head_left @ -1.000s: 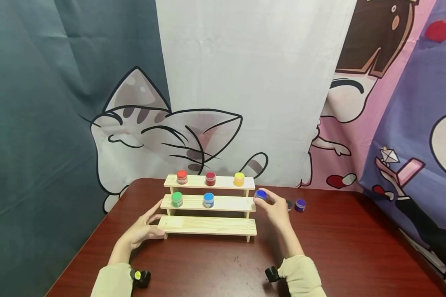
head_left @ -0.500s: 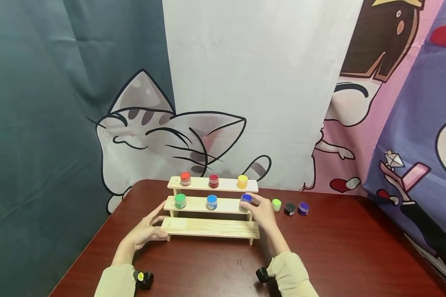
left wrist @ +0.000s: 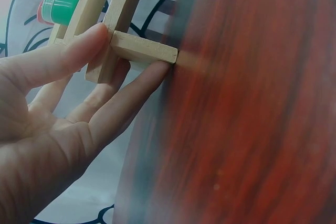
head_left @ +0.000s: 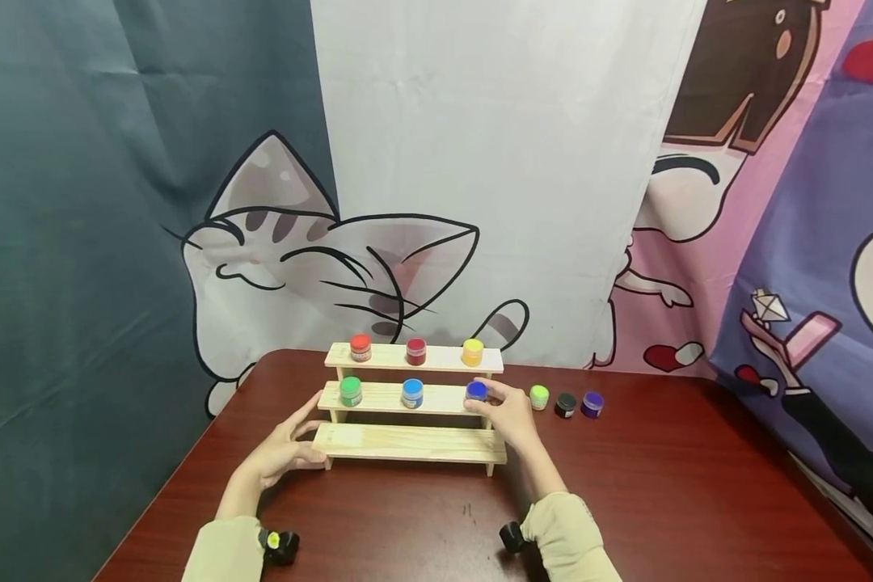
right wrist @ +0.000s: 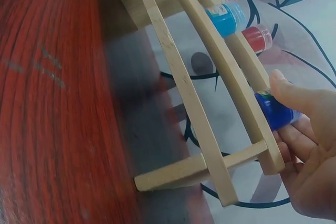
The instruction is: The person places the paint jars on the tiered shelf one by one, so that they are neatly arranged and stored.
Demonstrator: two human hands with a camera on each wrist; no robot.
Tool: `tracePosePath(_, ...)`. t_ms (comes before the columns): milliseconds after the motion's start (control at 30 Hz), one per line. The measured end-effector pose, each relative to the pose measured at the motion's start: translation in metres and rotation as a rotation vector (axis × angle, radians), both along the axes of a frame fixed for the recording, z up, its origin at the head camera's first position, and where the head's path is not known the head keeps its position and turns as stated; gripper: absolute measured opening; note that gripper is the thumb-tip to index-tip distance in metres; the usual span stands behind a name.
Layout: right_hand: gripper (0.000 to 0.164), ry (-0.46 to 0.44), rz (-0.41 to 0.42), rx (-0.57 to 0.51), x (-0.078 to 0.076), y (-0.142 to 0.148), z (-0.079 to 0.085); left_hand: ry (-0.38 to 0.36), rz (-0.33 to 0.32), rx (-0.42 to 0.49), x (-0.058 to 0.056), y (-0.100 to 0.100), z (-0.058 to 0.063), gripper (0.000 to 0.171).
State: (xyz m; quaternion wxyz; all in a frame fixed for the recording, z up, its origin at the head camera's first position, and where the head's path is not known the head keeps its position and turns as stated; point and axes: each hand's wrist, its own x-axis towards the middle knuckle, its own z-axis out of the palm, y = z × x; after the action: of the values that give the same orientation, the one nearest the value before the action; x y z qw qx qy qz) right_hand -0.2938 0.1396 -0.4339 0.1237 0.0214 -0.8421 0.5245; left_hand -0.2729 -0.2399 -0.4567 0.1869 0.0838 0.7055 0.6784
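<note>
A three-tier wooden display stand (head_left: 407,440) stands on the table. At its left end my left hand (head_left: 284,453) grips the lowest tier, thumb at the shelf edge and fingers against the shelf end and leg (left wrist: 144,48). My right hand (head_left: 511,414) pinches a dark blue paint jar (right wrist: 275,109) between thumb and fingers, at the right end of the middle tier. On that tier also sit a green jar (head_left: 350,392) and a light blue jar (head_left: 412,393). An orange-red jar (head_left: 360,348), a dark red jar (head_left: 416,352) and a yellow jar (head_left: 472,352) line the top tier.
To the right of the stand, a lime green jar (head_left: 539,397), a black jar (head_left: 565,405) and a purple-blue jar (head_left: 592,405) stand in a row on the red-brown table (head_left: 669,477). A printed cartoon curtain (head_left: 538,162) hangs behind the table.
My right hand has brought the dark blue jar leftward from beside the stand onto the middle tier, uncovering the lime green and black jars. My left hand keeps its hold on the stand.
</note>
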Motion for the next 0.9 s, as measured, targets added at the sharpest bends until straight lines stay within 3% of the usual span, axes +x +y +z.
tracePosePath(367, 0.060, 0.003, 0.080, 0.084, 0.004, 0.006, -0.002, -0.002, -0.004, -0.002, -0.002, 0.000, -0.001, 0.109)
tracePosePath(567, 0.056, 0.018, 0.140, -0.095, 0.007, 0.016, -0.006, 0.000, -0.003, -0.008, -0.003, -0.001, 0.001, 0.109)
tracePosePath(900, 0.037, 0.125, -0.113, -0.267, 0.007, 0.062, -0.012, 0.000, -0.012, -0.021, -0.005, 0.000, -0.004, 0.109)
